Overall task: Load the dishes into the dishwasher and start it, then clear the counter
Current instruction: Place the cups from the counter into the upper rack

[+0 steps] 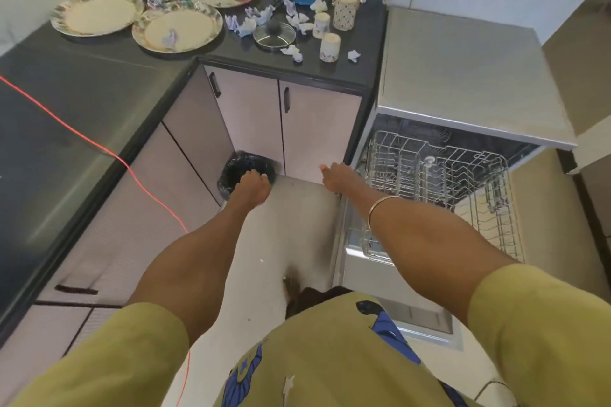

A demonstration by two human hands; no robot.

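just the one view here, a wide-angle cam on the person's head, tilted forward and steeply down. their own shirt point(330, 357) fills the bottom edge right up close, both arms reach away from the lens. the corner worktop point(231, 53) sits further off at top left, the open dishwasher point(463, 82) at right. edges bend noticeably.
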